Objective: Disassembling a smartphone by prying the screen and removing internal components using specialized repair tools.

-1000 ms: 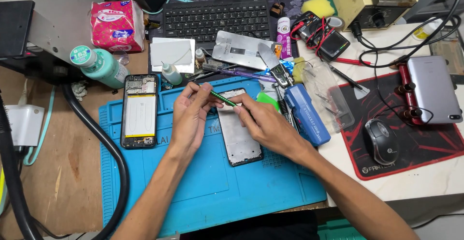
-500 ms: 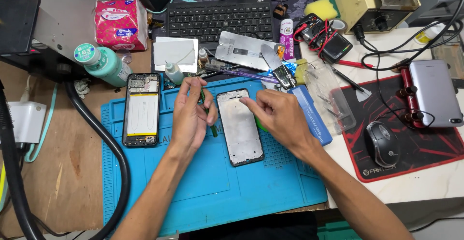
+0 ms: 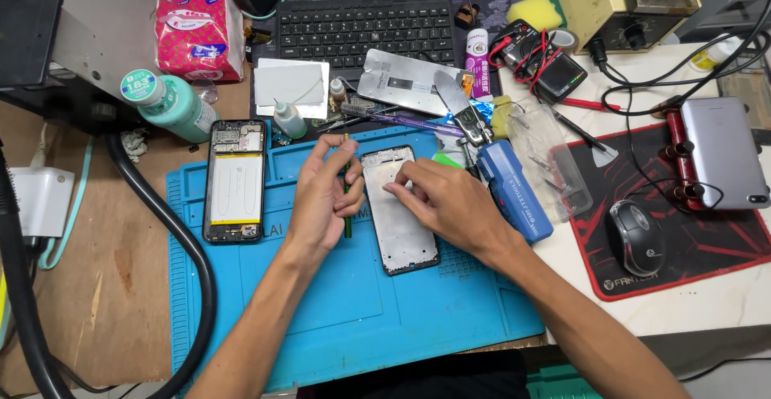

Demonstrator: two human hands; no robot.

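Two bare arms are cut off by the bottom edge, so only the forearms and hands are seen. Much of the blue mat (image 3: 361,311) nearest the person is bare, with open room there. On it, a grey phone frame (image 3: 399,222) lies flat, between the two hands. The left hand (image 3: 321,198) is closed around a thin green tool (image 3: 347,206); most of the tool is hidden by the fingers, and only its tip and lower end are seen, just beside the frame's left edge. The right hand (image 3: 446,202) is pressed on the frame's top right part with bent fingers; nothing is seen held in it. A second opened phone (image 3: 235,181) lies well to the left. Farther back, small bottles, tools and a black keyboard (image 3: 365,30) are crowded close, hard to tell apart.
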